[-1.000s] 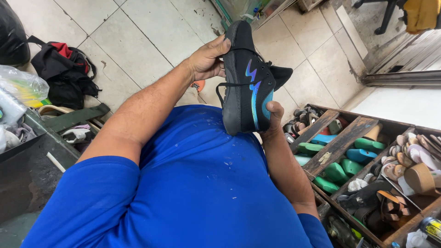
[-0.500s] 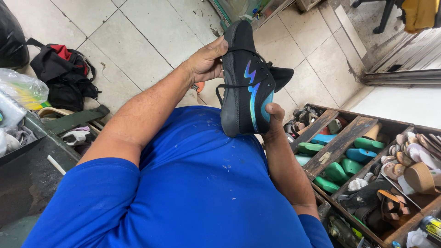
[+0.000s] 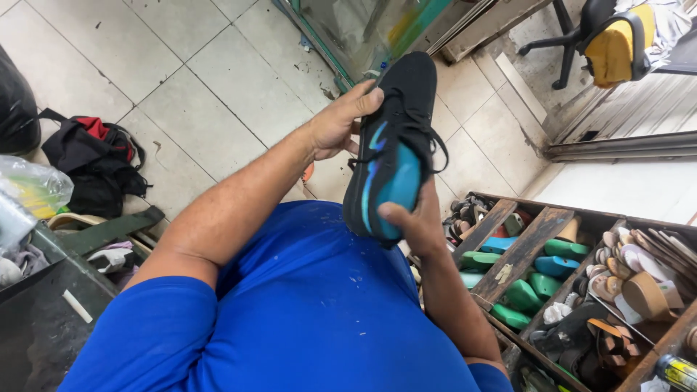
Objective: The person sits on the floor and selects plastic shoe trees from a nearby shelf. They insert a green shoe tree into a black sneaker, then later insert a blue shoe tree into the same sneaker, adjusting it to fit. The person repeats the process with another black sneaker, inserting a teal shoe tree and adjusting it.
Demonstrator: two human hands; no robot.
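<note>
Below both grips I see a wooden tray [image 3: 524, 250] of compartments, off to the right, filled with green shoe lasts [image 3: 524, 296] and loose soles; a black and red bag [image 3: 94, 156] lies on the tiled floor [image 3: 203, 109] well to the left. Between my hands I hold up a black sneaker [image 3: 396, 145] with blue side panels, toe pointing away and above the blue shirt [image 3: 305, 312]. My left hand [image 3: 340, 123] is closed on the upper side near the laces, fingers wrapped over the edge. My right hand [image 3: 412, 221] is closed round the heel end, thumb pressed on the blue panel. I judge the shoe light, its knit upper soft and yielding, the sole stiffer and grippy. Heel and midfoot look the firmest places to hold; the loose laces [image 3: 435, 149] could snag.
</note>
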